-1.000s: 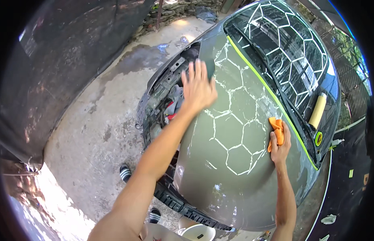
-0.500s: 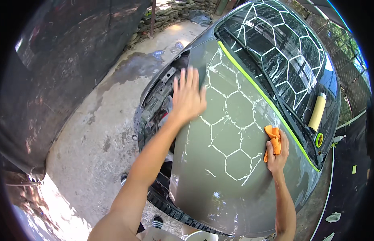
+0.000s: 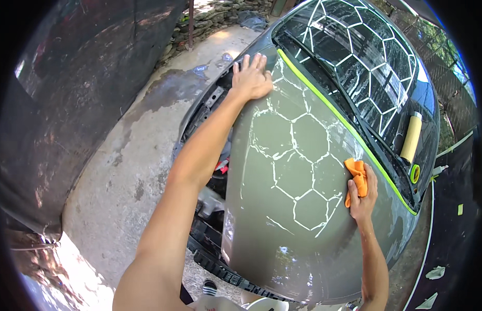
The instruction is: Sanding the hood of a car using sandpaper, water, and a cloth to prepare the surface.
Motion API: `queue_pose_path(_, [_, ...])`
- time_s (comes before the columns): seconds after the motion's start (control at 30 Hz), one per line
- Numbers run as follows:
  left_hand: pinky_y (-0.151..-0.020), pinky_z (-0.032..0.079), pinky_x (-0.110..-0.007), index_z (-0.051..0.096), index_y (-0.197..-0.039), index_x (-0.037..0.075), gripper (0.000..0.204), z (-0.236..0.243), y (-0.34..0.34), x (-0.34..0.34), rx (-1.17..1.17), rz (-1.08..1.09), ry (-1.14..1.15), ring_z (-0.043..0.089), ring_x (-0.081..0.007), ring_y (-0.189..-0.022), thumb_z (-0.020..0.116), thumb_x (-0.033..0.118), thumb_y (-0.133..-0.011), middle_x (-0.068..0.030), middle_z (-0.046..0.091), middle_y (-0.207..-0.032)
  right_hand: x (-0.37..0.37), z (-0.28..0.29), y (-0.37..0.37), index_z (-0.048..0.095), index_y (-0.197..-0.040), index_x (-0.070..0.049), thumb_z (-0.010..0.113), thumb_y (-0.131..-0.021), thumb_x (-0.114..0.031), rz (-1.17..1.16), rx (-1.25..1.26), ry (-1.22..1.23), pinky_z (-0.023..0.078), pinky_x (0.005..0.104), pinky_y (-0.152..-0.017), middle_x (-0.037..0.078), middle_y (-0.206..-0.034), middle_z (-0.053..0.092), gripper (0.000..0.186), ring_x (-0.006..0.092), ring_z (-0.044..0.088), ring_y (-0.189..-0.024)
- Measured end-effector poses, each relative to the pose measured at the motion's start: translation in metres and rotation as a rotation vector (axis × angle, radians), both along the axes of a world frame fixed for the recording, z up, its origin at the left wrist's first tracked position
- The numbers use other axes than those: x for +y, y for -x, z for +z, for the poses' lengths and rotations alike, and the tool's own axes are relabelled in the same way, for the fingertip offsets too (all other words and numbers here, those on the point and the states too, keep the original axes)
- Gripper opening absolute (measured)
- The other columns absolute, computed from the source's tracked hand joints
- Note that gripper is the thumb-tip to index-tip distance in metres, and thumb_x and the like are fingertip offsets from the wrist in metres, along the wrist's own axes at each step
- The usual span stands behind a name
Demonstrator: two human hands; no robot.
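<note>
With its fingers spread, my left hand (image 3: 252, 79) rests on the far left edge of a grey car hood (image 3: 261, 228), next to the exposed front opening. Nothing shows in it. On the right side of the hood, my right hand (image 3: 365, 201) grips a bunched orange cloth (image 3: 357, 176) against the surface. White hexagon outlines cover the hood's middle, broken and smeared in places, most of all near its far left part. A lime-green tape strip (image 3: 321, 96) follows the hood's edge beside the windshield.
The windshield (image 3: 365, 62) also bears white hexagon lines. A pale yellow roll (image 3: 411, 139) and a green tape roll (image 3: 416, 167) lie at its base. Dark engine-bay parts (image 3: 212, 205) show at the hood's left. A black sheet (image 3: 85, 93) hangs beyond the concrete floor (image 3: 127, 166).
My left hand has moved farther away along the hood's left edge, and its arm is more stretched. My right hand stays in about the same place with the cloth.
</note>
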State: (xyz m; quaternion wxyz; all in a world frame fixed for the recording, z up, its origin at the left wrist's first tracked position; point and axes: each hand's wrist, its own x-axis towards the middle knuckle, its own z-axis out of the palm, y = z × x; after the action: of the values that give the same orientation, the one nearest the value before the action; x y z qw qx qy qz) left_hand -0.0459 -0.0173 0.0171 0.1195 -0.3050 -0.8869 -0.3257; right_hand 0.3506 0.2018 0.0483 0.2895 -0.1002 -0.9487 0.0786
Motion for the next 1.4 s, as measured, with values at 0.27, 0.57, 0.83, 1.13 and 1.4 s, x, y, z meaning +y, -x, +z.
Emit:
queue_pose_path(0.27, [-0.124, 0.015, -0.059, 0.030, -0.159, 0.001, 0.068, -0.025, -0.077, -0.037, -0.037, 0.040, -0.147, 0.017, -0.0430, -0.156, 0.045, 0.032, -0.100, -0.0192, 0.025, -0.168, 0.006, 0.004, -0.004, 0.053, -0.141, 0.003, 0.070, -0.093, -0.018, -0.005, -0.002, 0.011, 0.040, 0.0422, -0.111, 0.021, -0.138, 0.059, 0.055, 0.0362, 0.055, -0.129])
queue_pose_path(0.57, [-0.124, 0.015, -0.060, 0.029, -0.159, 0.001, 0.069, -0.030, -0.100, -0.052, -0.071, 0.069, -0.115, 0.019, -0.0425, -0.155, 0.047, 0.030, -0.099, -0.0200, 0.025, -0.167, 0.005, -0.001, -0.002, 0.054, -0.141, -0.003, 0.072, -0.093, -0.024, -0.009, 0.028, 0.039, 0.040, 0.0456, -0.110, 0.019, -0.138, 0.059, 0.056, 0.0393, 0.054, -0.128])
queue_pose_path(0.83, [-0.125, 0.015, -0.058, 0.029, -0.159, 0.001, 0.067, -0.046, -0.162, -0.065, -0.081, 0.061, -0.097, 0.020, -0.0405, -0.155, 0.042, 0.033, -0.101, -0.0189, 0.025, -0.168, 0.008, 0.001, -0.007, 0.055, -0.140, -0.002, 0.071, -0.094, -0.024, 0.009, 0.047, 0.012, 0.042, 0.0450, -0.108, 0.018, -0.133, 0.061, 0.054, 0.0374, 0.056, -0.124])
queue_pose_path(1.13, [-0.125, 0.012, -0.059, 0.026, -0.160, 0.000, 0.070, -0.055, -0.223, -0.095, -0.124, -0.024, -0.132, 0.019, -0.0445, -0.154, 0.046, 0.028, -0.100, -0.0220, 0.020, -0.168, 0.011, -0.003, -0.007, 0.055, -0.140, -0.003, 0.071, -0.094, -0.026, -0.008, 0.057, 0.011, 0.044, 0.0449, -0.106, 0.019, -0.132, 0.061, 0.054, 0.0387, 0.058, -0.121])
queue_pose_path(1.4, [-0.123, 0.013, -0.062, 0.024, -0.161, 0.002, 0.070, -0.064, -0.220, -0.094, -0.125, -0.063, -0.125, 0.018, -0.0447, -0.155, 0.049, 0.026, -0.100, -0.0200, 0.020, -0.169, 0.014, 0.001, -0.012, 0.056, -0.139, 0.001, 0.071, -0.095, -0.023, -0.053, 0.032, 0.013, 0.043, 0.0411, -0.107, 0.021, -0.131, 0.061, 0.052, 0.0351, 0.059, -0.121])
